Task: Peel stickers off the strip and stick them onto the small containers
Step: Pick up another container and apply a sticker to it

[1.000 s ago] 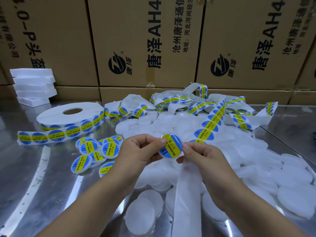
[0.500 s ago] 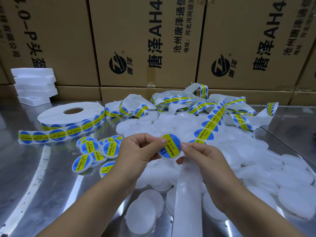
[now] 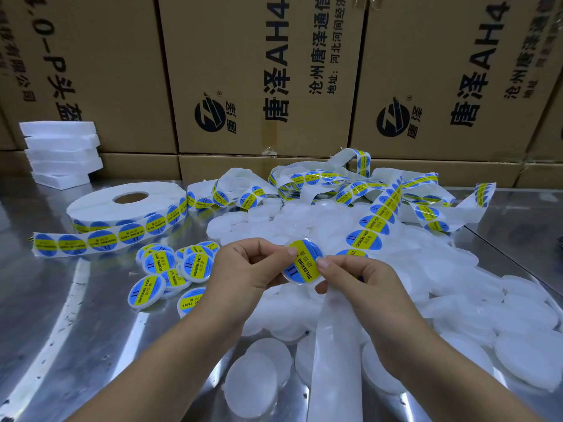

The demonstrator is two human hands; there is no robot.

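My left hand (image 3: 246, 269) pinches a small round clear container (image 3: 303, 263) by its left edge; a blue and yellow sticker covers its face. My right hand (image 3: 359, 281) presses a fingertip on the sticker's right side, and the bare white backing strip (image 3: 335, 345) hangs down under that hand. The sticker strip (image 3: 376, 220) runs up and right from my right hand into a tangled heap. A large pile of unlabelled white containers (image 3: 457, 284) lies behind and right of my hands.
Several labelled containers (image 3: 170, 269) lie left of my hands on the metal table (image 3: 54, 315). A sticker roll (image 3: 128, 208) sits at the back left, white foam blocks (image 3: 61, 150) behind it. Cardboard boxes (image 3: 262, 74) wall off the back.
The held container has tilted slightly and my right fingertip has slid a little along the sticker. Both hands stay in the same place.
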